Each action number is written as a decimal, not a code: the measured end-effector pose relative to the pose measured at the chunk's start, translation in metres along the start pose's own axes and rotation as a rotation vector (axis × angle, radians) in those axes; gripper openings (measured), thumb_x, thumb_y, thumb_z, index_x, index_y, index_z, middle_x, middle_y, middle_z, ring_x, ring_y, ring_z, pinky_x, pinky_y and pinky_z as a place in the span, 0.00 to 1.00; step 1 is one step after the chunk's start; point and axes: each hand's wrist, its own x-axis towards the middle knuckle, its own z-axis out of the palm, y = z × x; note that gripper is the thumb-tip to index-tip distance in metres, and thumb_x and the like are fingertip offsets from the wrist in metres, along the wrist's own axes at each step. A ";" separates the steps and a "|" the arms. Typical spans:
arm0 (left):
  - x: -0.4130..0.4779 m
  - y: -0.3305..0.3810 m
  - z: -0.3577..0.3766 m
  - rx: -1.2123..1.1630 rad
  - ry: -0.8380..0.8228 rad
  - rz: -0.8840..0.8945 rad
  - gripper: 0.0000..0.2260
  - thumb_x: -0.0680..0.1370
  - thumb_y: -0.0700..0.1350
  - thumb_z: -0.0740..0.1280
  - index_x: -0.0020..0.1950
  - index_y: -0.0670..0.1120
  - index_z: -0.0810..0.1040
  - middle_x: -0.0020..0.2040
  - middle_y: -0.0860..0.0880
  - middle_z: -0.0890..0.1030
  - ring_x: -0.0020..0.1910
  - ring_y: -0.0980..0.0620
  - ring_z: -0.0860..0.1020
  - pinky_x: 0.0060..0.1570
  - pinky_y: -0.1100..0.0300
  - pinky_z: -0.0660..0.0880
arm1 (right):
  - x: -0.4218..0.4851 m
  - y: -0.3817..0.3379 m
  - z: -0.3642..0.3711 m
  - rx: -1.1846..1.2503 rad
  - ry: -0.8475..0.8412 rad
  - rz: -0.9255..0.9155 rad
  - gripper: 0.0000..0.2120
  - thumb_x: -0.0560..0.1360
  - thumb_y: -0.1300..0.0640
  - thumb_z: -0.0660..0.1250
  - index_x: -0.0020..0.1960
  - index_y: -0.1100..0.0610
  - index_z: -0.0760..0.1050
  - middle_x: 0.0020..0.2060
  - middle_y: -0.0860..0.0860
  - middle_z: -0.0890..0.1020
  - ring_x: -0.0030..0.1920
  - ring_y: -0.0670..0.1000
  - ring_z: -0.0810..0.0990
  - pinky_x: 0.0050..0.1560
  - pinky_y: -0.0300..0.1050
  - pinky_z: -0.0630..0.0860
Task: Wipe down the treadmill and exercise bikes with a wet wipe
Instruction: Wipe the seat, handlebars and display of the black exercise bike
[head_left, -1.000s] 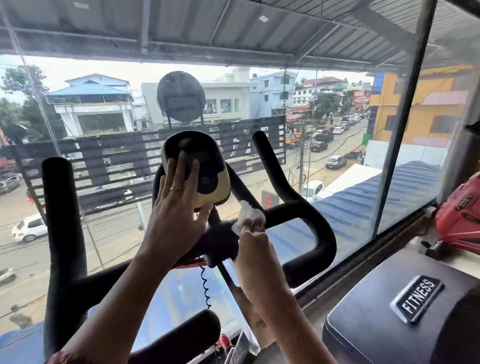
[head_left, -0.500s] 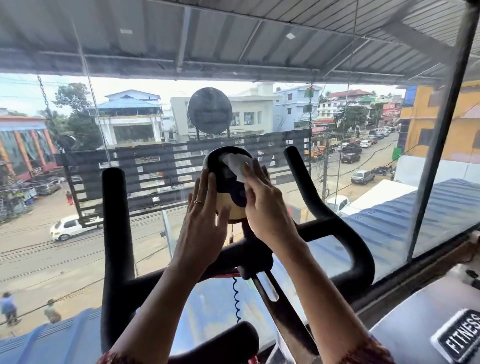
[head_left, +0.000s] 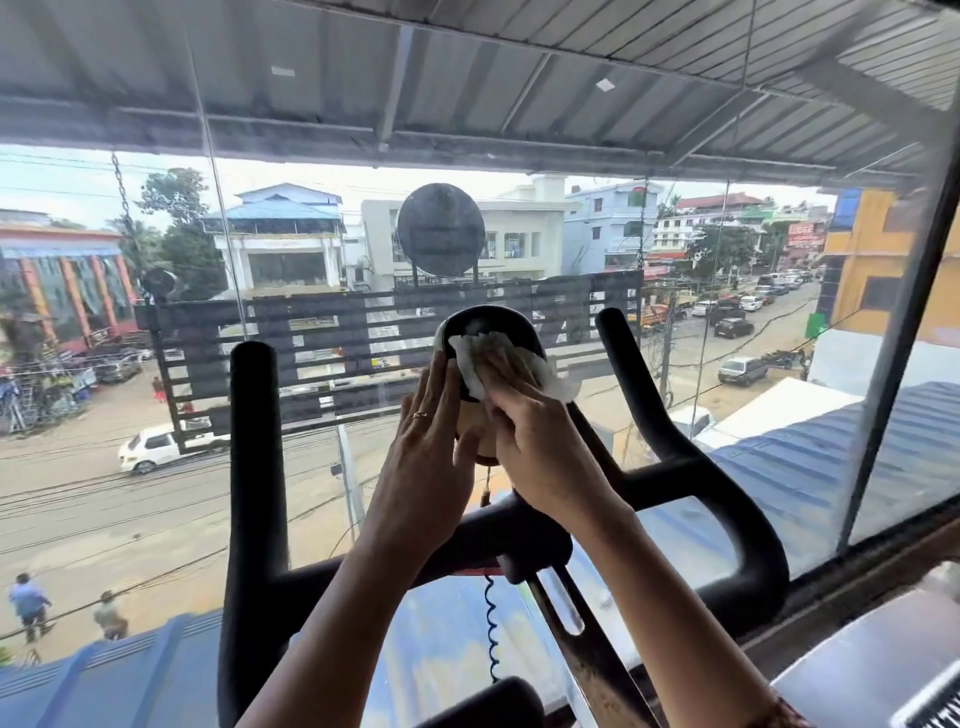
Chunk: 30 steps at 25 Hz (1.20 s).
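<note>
Black handlebars frame the bike's console. The left hand, fingers straight and together, rests flat against the console's left edge. The right hand presses the white wet wipe onto the screen under flat fingers.

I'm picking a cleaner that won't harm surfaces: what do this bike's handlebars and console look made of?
Handlebars: matte black, thick and rounded, probably foam or rubber padding over a metal tube, though the core is hidden. Console: smooth hard plastic by its look, with a glossy black face and a cream edge; faint sheen on top.
</note>
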 end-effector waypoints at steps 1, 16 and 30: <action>0.000 0.000 -0.001 -0.001 -0.003 0.002 0.27 0.81 0.44 0.56 0.77 0.46 0.48 0.78 0.52 0.48 0.76 0.57 0.47 0.75 0.55 0.50 | -0.007 0.002 0.001 0.016 0.014 -0.011 0.22 0.80 0.59 0.56 0.73 0.59 0.62 0.73 0.52 0.63 0.76 0.50 0.55 0.74 0.35 0.50; 0.002 0.017 -0.017 -0.230 0.207 -0.350 0.21 0.81 0.45 0.59 0.75 0.45 0.62 0.70 0.43 0.71 0.68 0.45 0.69 0.55 0.71 0.61 | -0.003 -0.001 0.018 -0.208 -0.014 -0.181 0.20 0.79 0.58 0.55 0.70 0.59 0.69 0.73 0.53 0.64 0.76 0.52 0.55 0.75 0.42 0.47; -0.004 0.015 -0.002 -0.125 0.029 -0.145 0.30 0.80 0.40 0.61 0.77 0.48 0.48 0.74 0.56 0.49 0.76 0.56 0.48 0.75 0.55 0.50 | -0.046 0.022 0.010 -0.079 0.060 -0.009 0.27 0.80 0.65 0.54 0.76 0.53 0.54 0.76 0.49 0.55 0.77 0.53 0.49 0.75 0.41 0.50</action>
